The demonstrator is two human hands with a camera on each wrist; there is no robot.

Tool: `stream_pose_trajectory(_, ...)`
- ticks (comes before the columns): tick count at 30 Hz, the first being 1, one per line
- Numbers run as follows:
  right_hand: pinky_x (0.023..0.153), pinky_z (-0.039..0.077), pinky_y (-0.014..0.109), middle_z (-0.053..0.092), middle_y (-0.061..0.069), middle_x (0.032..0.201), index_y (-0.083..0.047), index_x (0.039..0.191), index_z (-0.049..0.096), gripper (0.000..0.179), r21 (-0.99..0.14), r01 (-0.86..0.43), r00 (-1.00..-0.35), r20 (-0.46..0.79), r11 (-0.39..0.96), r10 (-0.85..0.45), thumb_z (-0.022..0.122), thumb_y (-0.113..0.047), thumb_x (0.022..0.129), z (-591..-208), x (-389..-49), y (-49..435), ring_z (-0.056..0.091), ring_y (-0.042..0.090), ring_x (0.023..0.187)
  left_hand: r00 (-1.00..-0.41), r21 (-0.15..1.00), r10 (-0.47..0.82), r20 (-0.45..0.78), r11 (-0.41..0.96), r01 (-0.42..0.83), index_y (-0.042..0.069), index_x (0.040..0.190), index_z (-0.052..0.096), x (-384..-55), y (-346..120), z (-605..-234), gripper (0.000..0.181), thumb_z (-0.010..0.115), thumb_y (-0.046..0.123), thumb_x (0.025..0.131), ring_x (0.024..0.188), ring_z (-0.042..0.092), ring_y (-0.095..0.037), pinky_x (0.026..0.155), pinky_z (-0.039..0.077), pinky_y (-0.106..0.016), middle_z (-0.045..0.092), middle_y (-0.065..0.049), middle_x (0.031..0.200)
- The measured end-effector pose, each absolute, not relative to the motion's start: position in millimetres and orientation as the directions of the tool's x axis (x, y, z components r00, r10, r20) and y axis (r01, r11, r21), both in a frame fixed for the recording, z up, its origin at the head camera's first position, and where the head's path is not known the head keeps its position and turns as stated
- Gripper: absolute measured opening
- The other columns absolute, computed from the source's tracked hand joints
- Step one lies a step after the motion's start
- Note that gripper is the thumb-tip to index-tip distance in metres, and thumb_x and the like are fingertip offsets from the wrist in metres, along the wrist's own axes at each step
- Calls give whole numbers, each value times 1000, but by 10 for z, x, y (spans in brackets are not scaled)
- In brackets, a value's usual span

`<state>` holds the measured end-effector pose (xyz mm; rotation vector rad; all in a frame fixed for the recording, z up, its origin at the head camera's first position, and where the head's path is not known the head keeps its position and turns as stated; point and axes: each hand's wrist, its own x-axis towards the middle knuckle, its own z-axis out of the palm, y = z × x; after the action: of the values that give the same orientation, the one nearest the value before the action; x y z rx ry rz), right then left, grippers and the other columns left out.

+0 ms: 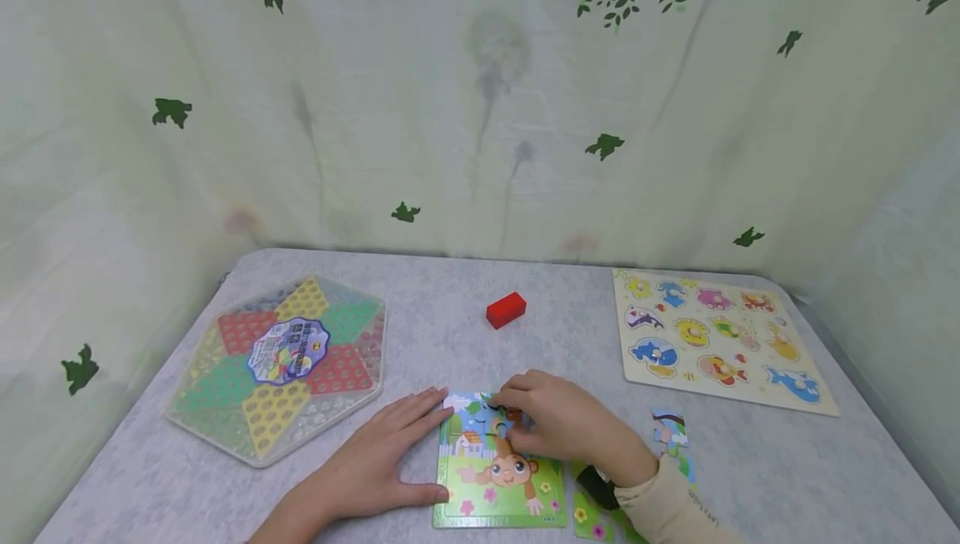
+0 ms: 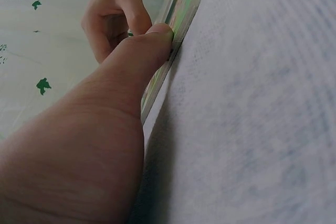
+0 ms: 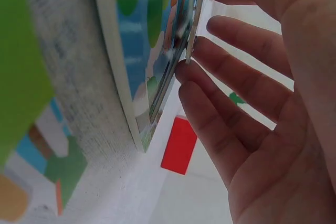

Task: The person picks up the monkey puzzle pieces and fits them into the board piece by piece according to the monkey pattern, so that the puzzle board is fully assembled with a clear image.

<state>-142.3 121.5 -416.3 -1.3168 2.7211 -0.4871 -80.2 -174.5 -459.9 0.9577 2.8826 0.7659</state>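
Observation:
A jigsaw puzzle board [image 1: 498, 519] with a monkey picture lies at the front middle of the table. My left hand [image 1: 382, 456] rests at its left side, fingers extended, thumb and fingertips touching the edge. In the left wrist view the left thumb [image 2: 157, 32] lies against the board's rim. My right hand [image 1: 558, 419] is over the upper right of the board. In the right wrist view it pinches a thin puzzle piece [image 3: 194, 27], seen edge-on, between thumb and fingers, close over the picture; the piece's printed face is mostly hidden.
Loose puzzle pieces [image 1: 592, 519] lie right of the board, partly under the right forearm, with more pieces [image 1: 671, 429] farther right. A red block [image 1: 506, 310] stands behind the board. A hexagonal Chinese checkers board [image 1: 330, 423] is at left, a wooden animal peg puzzle [image 1: 697, 369] at right.

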Motion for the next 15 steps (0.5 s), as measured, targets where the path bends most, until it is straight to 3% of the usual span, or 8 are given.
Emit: stream_pose_trajectory(15,80,54,19,72,-2,115,-15,119,79,30,-292,-784,-597,110,548,-795,75,-19,90,-4175,-1398,1173,61,8,94,-815,444,565,126,703,556,24,157,45,-812,-1750,-4619,91,63,77,85,153,35,-26,117,39,-57,34,3,168)
